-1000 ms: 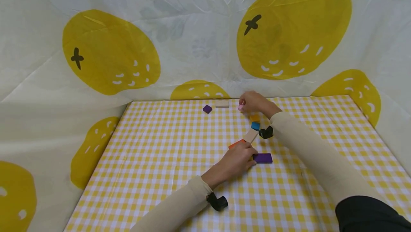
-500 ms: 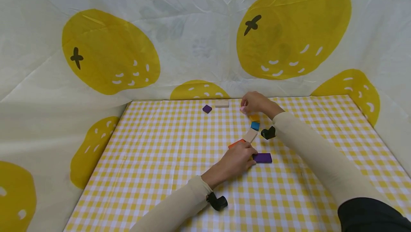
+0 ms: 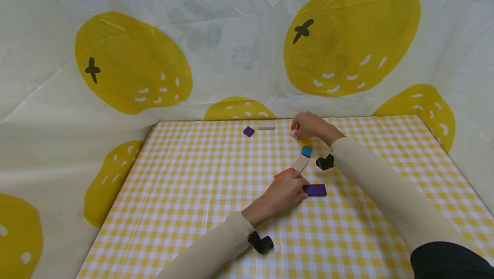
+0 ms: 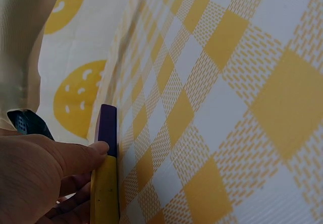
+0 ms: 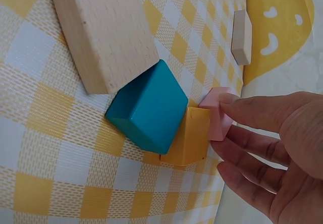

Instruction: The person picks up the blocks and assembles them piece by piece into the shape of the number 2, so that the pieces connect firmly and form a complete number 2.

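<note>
In the right wrist view the right hand (image 5: 272, 143) pinches a pink block (image 5: 218, 114) between thumb and fingers, against an orange-yellow block (image 5: 189, 138). A blue block (image 5: 154, 108) touches that one, and a plain wooden block (image 5: 106, 32) lies beside the blue. The left hand (image 4: 45, 178) has its thumb at the joint of a purple block (image 4: 106, 128) and a yellow block (image 4: 104, 188), with fingers round the yellow one. From the head view, an orange block (image 3: 283, 173) shows behind the left hand (image 3: 281, 192); the right hand (image 3: 308, 124) is at the row's far end.
A purple diamond-shaped block (image 3: 248, 131) and a wooden block (image 3: 266, 125) lie near the back edge of the checked tablecloth (image 3: 185, 193). Behind them hangs a white sheet (image 3: 239, 56) with yellow fruit prints. Black wrist cameras sit on both sleeves.
The right hand has moved slightly right and toward the person with the pink block, nearer the orange-yellow block. The left hand has stayed in place.
</note>
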The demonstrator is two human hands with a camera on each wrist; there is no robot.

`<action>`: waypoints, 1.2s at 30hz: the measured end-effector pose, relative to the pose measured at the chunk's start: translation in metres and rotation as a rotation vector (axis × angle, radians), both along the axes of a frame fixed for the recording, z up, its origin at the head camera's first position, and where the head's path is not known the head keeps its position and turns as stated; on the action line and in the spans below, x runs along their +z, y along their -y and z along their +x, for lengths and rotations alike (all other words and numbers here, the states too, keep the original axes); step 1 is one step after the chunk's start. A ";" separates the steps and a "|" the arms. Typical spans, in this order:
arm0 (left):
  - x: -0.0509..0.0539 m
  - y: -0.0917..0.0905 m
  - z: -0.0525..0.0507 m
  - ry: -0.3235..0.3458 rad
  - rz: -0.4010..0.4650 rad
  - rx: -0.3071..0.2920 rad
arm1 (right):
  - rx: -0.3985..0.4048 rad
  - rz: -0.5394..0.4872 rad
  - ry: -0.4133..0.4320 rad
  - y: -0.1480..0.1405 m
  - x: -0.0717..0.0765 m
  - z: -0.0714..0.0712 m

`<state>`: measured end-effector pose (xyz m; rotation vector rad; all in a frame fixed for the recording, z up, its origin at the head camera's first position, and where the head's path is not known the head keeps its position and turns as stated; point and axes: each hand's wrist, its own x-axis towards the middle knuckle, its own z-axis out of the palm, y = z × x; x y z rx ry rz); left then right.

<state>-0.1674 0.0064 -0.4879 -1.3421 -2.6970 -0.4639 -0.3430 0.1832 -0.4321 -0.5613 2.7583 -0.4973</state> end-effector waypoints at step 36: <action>-0.003 0.001 -0.001 0.018 0.012 -0.004 | -0.013 -0.041 -0.008 -0.008 -0.001 0.013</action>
